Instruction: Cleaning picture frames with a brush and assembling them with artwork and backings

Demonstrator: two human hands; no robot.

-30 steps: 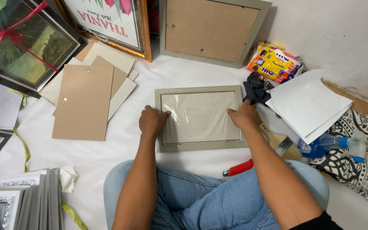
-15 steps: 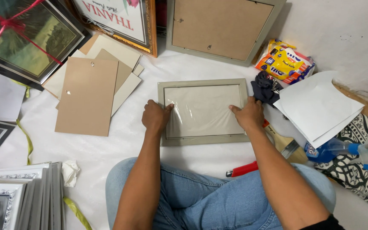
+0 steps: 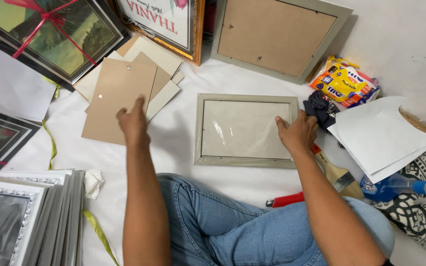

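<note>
Head view: left hand fingers spread on brown backing board; right hand flat on grey frame.

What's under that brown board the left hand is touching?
The left hand rests on the top brown board. Beneath it, more boards fan out, brown and cream, on the white sheet. How many lie fully covered cannot be seen.

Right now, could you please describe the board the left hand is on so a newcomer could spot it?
On the white sheet, left of the grey frame, lies a fan of boards. The left hand rests on the top board, the largest, brown, with small holes.
</note>
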